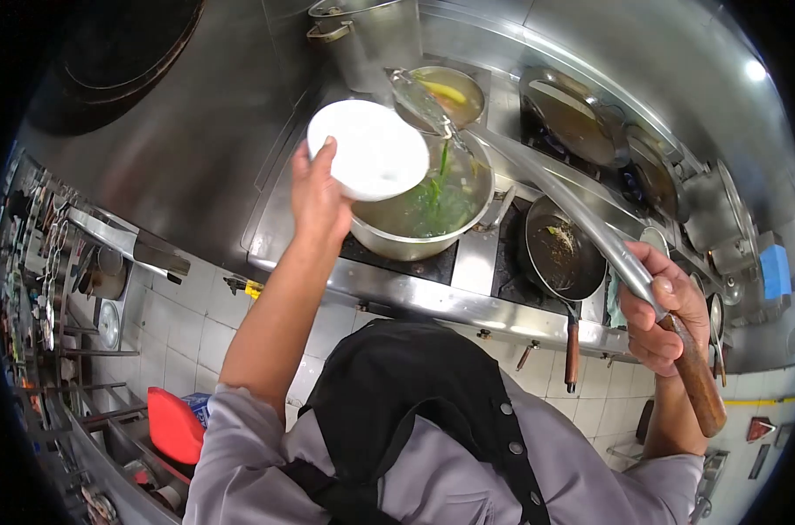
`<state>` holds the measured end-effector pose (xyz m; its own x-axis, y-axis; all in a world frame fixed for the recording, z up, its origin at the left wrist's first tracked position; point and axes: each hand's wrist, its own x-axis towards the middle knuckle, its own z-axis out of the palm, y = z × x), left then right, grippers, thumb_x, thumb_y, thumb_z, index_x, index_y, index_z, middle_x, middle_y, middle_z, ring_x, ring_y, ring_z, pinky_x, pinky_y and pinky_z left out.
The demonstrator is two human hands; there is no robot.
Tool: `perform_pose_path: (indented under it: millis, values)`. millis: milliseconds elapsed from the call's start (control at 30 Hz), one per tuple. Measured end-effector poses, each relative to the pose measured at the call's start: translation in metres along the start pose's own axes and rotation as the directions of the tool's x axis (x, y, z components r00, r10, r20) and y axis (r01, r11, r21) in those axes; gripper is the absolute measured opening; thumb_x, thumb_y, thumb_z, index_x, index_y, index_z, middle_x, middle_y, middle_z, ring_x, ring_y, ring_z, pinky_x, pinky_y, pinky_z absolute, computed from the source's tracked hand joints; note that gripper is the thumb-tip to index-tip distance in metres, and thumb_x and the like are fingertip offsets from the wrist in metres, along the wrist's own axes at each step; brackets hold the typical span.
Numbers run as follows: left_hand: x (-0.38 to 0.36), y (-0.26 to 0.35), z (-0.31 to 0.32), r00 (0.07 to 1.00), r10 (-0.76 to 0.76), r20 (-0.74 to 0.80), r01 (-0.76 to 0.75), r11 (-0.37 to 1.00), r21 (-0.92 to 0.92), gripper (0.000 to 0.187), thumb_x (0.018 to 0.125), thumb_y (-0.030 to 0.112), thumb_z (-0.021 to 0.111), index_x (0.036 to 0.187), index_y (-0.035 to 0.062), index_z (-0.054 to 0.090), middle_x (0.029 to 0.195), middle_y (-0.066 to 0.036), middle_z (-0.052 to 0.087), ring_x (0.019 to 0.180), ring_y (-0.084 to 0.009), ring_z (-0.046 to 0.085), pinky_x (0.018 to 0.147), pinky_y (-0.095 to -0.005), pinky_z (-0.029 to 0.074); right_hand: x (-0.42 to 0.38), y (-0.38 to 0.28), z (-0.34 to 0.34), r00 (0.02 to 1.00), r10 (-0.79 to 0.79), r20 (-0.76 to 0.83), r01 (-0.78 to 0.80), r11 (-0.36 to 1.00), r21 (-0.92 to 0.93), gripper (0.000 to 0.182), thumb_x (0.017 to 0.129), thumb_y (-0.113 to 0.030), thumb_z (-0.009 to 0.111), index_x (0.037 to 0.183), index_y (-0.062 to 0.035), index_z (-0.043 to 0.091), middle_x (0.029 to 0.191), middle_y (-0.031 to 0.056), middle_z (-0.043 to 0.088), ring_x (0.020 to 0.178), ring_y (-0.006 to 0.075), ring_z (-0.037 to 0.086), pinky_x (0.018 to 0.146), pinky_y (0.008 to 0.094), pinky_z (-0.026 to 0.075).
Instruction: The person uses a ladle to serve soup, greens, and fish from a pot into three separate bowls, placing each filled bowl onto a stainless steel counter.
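My left hand [321, 194] grips the rim of a white bowl [369, 149], its thumb over the edge; the inside looks empty. The bowl is held tilted above the left part of a large pot [408, 248] with cloudy liquid and green leaves [437, 203]. My right hand [664, 306] is closed round the long metal handle [581, 214] of a ladle or strainer, near its wooden end [697, 385]. The tool's head [424, 103] is over the pot, right of the bowl, with green strands hanging from it into the liquid.
Behind is a smaller pot [467, 87] with a yellow-green piece in broth, beside a tall metal pot [376, 44]. A frying pan [555, 254] rests on the burner at right, handle toward me. Two woks [573, 127] stand at the back right. A red chair [173, 426] is at lower left.
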<state>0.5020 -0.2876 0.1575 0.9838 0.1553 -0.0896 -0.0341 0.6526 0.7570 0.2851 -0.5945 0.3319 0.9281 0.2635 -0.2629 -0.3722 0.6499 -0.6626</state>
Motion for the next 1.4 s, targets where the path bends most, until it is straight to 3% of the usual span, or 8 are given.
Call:
perform_pose_path:
  millis: [267,467,667,800,1000,1200,1333,1400]
  values:
    - [0.016,-0.047,0.019,0.98,-0.199,0.016,0.2,0.976,-0.092,0.046,0.097,0.034,0.059,0.134,0.016,0.037,0.137,-0.013,0.049,0.121,-0.0365,0.054,0.086,-0.0654,0.045,0.013,0.029,0.004,0.985,0.056,-0.165,-0.086,0.979,-0.183,0.044,0.088,-0.007,0.062,0.13,0.0015,0.049,0.075,0.0171,0.06,0.038,0.0147,0.05,0.032,0.0253,0.037]
    - [0.02,-0.045,0.011,0.982,-0.186,0.041,0.19,0.975,-0.114,0.051,0.096,0.027,0.059,0.14,0.0184,0.035,0.135,-0.008,0.05,0.12,-0.03,0.055,0.086,-0.056,0.052,0.015,0.049,-0.004,0.97,0.07,-0.234,-0.159,0.907,-0.389,0.046,0.09,0.0,0.059,0.134,-0.0047,0.048,0.075,0.0111,0.061,0.044,0.0142,0.054,0.043,0.0253,0.045]
    - [0.017,-0.038,0.01,0.983,-0.177,0.041,0.18,0.975,-0.126,0.047,0.097,0.027,0.058,0.137,0.0155,0.036,0.133,-0.011,0.052,0.117,-0.0304,0.058,0.084,-0.054,0.054,0.009,0.069,-0.013,0.978,-0.133,-0.162,-0.089,0.437,-0.895,0.057,0.089,0.004,0.058,0.143,-0.0015,0.041,0.079,0.0031,0.056,0.058,0.0075,0.055,0.05,0.0243,0.047]
    - [0.026,-0.034,0.0,0.982,-0.164,0.094,0.178,0.971,-0.162,0.046,0.097,0.026,0.058,0.136,0.012,0.037,0.132,-0.013,0.052,0.116,-0.0318,0.058,0.084,-0.0562,0.054,-0.002,0.067,-0.013,0.916,-0.363,-0.169,-0.054,0.306,-0.951,0.057,0.088,0.004,0.06,0.142,0.0003,0.041,0.077,0.0011,0.054,0.055,0.0065,0.052,0.049,0.0236,0.046]
    - [0.042,0.003,0.001,0.977,-0.134,0.166,0.16,0.975,-0.153,0.044,0.097,0.027,0.057,0.132,0.0059,0.041,0.131,-0.017,0.053,0.118,-0.0374,0.057,0.086,-0.0624,0.052,-0.005,0.048,-0.012,0.934,-0.17,-0.313,-0.226,0.396,-0.89,0.057,0.087,0.002,0.062,0.14,0.0025,0.043,0.072,0.0028,0.053,0.052,0.0073,0.052,0.048,0.0255,0.044]
    - [0.041,0.042,0.015,0.99,-0.062,0.13,0.075,0.993,-0.092,0.048,0.098,0.027,0.056,0.137,0.0041,0.039,0.135,-0.019,0.05,0.119,-0.0381,0.056,0.087,-0.0616,0.051,0.031,0.04,0.01,0.946,0.057,-0.32,-0.324,0.08,-0.943,0.053,0.088,0.003,0.057,0.139,0.0038,0.041,0.072,0.0043,0.055,0.049,0.0115,0.057,0.046,0.0248,0.046]
    - [0.039,0.051,0.012,0.994,-0.035,0.108,0.046,0.993,-0.105,0.046,0.1,0.026,0.052,0.139,0.0037,0.038,0.136,-0.019,0.049,0.121,-0.0384,0.055,0.09,-0.0626,0.05,0.054,0.041,-0.003,0.908,0.193,-0.373,-0.418,0.339,-0.843,0.048,0.088,0.0,0.057,0.134,0.0031,0.045,0.072,0.0068,0.057,0.045,0.0123,0.055,0.042,0.0244,0.044]
    - [0.036,0.053,0.006,0.993,-0.043,0.106,0.055,0.992,-0.111,0.047,0.101,0.026,0.051,0.14,0.0034,0.038,0.137,-0.019,0.049,0.121,-0.0383,0.054,0.09,-0.063,0.05,0.056,0.036,-0.017,0.88,0.272,-0.389,-0.449,0.744,-0.495,0.039,0.088,-0.008,0.061,0.124,0.0029,0.051,0.074,0.0095,0.06,0.046,0.0149,0.055,0.042,0.0278,0.043]
